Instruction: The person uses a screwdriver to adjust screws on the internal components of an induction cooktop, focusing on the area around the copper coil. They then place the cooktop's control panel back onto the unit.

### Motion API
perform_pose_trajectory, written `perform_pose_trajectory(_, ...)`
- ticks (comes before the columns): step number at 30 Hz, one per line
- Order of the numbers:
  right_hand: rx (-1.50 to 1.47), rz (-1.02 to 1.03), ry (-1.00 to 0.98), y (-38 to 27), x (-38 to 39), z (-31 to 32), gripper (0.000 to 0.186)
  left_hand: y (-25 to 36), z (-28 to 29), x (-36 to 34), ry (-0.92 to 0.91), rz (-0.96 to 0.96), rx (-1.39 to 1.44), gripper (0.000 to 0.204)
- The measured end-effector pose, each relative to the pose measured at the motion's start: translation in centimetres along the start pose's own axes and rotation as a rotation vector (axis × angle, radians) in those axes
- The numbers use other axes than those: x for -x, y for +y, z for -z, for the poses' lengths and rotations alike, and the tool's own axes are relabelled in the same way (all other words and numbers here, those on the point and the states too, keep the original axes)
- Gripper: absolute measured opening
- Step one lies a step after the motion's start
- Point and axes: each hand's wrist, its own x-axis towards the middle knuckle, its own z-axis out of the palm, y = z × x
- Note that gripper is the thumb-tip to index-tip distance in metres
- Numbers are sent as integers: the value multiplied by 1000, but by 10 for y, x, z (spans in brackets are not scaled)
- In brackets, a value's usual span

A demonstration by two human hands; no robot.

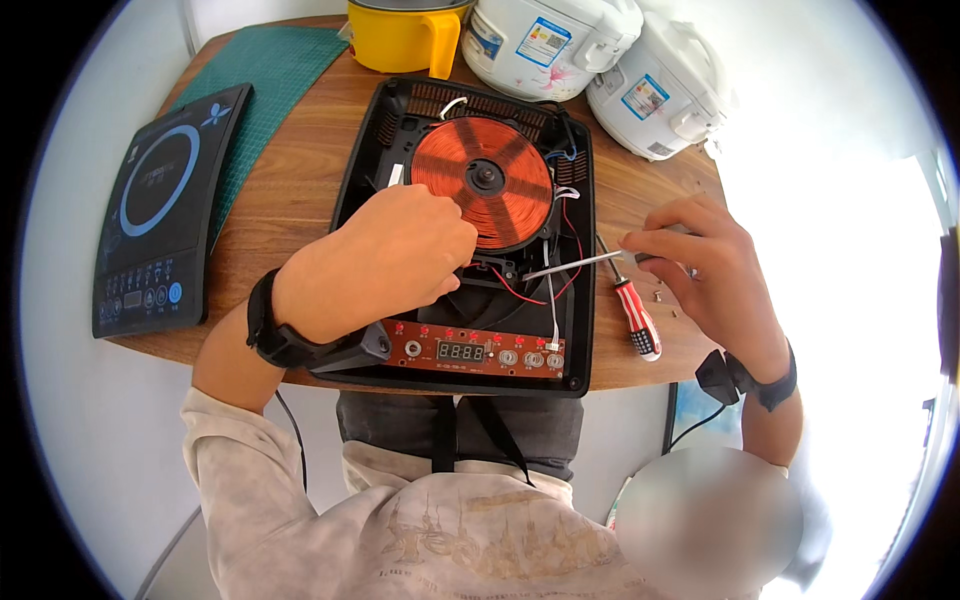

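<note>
An opened induction cooker (583, 340) lies before me, its black housing holding a round copper coil (525, 195). Along its near edge runs a brown control board (475, 350) with a digit display. My left hand (385, 250) reaches over the housing at the coil's lower left, fingers curled; what they hold, if anything, is hidden. My right hand (705, 265) grips the handle of a screwdriver (575, 266). Its metal shaft points left, with the tip by a black bracket below the coil. Red and white wires pass close to that tip.
Beside the housing lies a second screwdriver (637, 320) with a red and white handle, near a few small screws (658, 296). The black glass top panel (165, 190) rests partly on a green cutting mat (275, 90). A yellow pot (400, 38) and two white rice cookers (545, 50) stand behind.
</note>
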Motion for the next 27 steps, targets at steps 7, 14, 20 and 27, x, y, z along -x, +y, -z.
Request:
perform_pose_trajectory(7, -4, 69, 19, 6, -6, -8, 32, -1, -2, 0, 4, -7, 0, 20)
perform_pose_trajectory(14, 31, 98, -8, 7, -9, -9, 35, 0, -1, 0, -13, 1, -8, 20)
perform_pose_trajectory(20, -6, 90, -5, 7, -11, -11, 27, 0, -1, -1, -17, 1, -16, 21)
perform_pose_trajectory(27, 66, 86, -82, 1, -20, -4, 27, 0, 0, 1, -4, -12, -11, 20)
